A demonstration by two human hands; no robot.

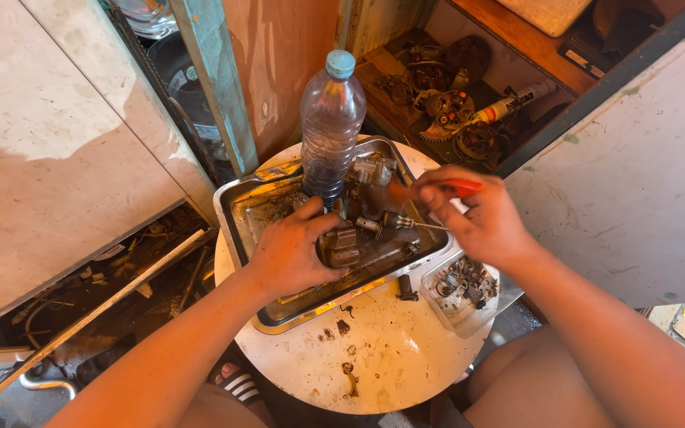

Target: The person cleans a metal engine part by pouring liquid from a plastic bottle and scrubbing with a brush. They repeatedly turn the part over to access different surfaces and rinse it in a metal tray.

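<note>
The left hand covered most of a small, grimy metal part, so its full shape could not be made out; only its right end showed past the fingers. That grip was pressed closed around the part, holding it down inside the metal tray on the round white table. The right hand was pinched around a screwdriver with a red handle, much of the handle hidden in the fist. The screwdriver's long axis ran nearly level, its thin shaft pointing left toward the held part, with the tip lost among dark pieces in the tray. A plastic bottle with a blue cap stood upright at the tray's far side. A small clear container of screws and washers sat just beside the tray, partly under the right wrist.
</note>
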